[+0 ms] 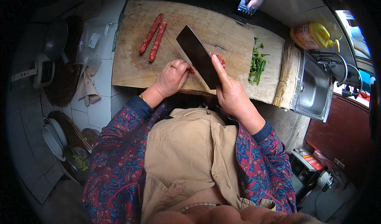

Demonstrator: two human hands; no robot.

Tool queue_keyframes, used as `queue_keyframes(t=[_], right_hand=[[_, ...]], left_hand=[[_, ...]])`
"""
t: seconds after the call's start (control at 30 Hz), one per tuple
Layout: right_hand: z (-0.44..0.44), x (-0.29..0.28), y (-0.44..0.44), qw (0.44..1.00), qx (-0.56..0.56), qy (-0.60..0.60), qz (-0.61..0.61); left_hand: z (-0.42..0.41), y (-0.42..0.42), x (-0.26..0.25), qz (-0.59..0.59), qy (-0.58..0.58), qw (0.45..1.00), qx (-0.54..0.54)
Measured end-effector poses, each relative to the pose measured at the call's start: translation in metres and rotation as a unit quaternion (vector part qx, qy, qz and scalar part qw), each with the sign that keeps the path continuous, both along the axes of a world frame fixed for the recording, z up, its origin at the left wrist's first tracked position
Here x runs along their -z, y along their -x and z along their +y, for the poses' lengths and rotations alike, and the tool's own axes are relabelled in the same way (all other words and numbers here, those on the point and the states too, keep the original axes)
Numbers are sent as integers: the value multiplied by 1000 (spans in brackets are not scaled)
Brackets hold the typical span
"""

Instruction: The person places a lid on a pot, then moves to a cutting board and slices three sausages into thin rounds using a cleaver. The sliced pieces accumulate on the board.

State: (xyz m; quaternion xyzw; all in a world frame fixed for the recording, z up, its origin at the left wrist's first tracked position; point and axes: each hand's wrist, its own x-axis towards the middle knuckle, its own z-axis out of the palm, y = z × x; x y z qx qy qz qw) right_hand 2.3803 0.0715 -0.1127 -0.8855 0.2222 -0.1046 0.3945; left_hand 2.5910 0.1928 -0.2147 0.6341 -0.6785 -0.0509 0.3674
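On a large wooden cutting board [125,45], my left hand [174,77] holds the short end of a red sausage [191,71] with curled fingers. My right hand [227,88] grips a cleaver [198,57], its index finger laid along the blade; the handle is hidden in the hand. The broad dark blade slants over the board just right of the left hand. Red sausage slices [221,60] show beyond the blade, partly hidden by the right hand. Two whole sausages, a left one [151,33] and a right one [158,41], lie side by side at the board's left.
Cut green peppers [258,65] lie right of the board, beside a bundled straw brush [283,72]. Farther right are a metal sink [315,88] and a yellow pump bottle [312,36]. A phone [252,0] stands behind the board. A cloth [88,84] lies at left.
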Motion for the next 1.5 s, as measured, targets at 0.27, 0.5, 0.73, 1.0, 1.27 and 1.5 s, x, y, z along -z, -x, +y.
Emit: queue_keyframes(t=[0.27,0.5,0.73,1.0,1.27,1.5], right_hand=[[4,-11,-5,1000,-16,-6,13],[4,-10,-9,999,-28,5,34],[4,-12,-14,998,-37,7,50],[6,-21,-25,993,-58,26,95],[3,-17,-30,995,-62,34,68],[2,-15,-34,996,-54,35,64]], left_hand=[[-4,-1,7,-3,22,1000,0],[-4,-3,9,-3,8,1000,-2],[-2,-3,16,-6,1,1000,-4],[-1,-4,18,7,-9,1000,-13],[-3,-5,17,16,-10,1000,-14],[-4,-6,14,11,-17,1000,-10]])
